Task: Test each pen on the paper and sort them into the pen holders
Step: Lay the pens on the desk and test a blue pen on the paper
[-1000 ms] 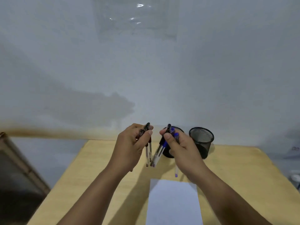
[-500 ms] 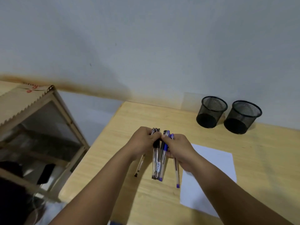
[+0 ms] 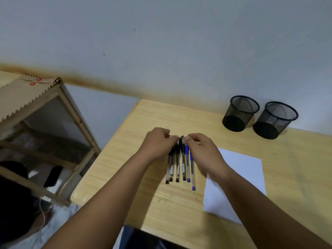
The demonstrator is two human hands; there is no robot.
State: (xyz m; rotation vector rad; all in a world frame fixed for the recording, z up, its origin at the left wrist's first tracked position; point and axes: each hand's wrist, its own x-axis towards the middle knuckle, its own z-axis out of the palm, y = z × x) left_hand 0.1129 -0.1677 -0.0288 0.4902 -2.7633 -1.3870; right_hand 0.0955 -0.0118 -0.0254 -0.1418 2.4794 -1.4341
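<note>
On the table [image 3: 179, 212], both hands, left [image 3: 158, 144] and right [image 3: 203, 150], now pinch the lowered pens [image 3: 179, 168] together; no testing yet.

Wooden-framed cabinet [image 3: 45, 123] at nine o'clock beside light wood table [image 3: 143, 123]; grey wall [image 3: 161, 42] behind, brown-stained along base.

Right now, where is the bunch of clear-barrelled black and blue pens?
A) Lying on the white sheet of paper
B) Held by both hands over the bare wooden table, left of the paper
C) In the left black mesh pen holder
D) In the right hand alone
B: the left hand and right hand both pinch the pens' tops over the wooden table, left of the white paper; both mesh holders look empty.
</note>
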